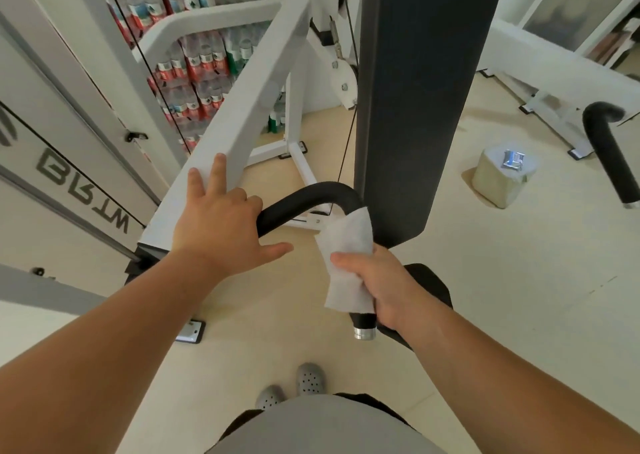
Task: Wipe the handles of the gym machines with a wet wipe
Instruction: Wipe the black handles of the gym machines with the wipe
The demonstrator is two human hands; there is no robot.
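Curving out from the white frame, the black handle bends like a hook. Its straight length then runs down toward the person and ends in a chrome cap. The covering looks like matte foam. The right hand grips a creased white wet wipe wrapped round that straight part. The left hand, fingers spread wide, rests where the upper bend meets the smooth frame.
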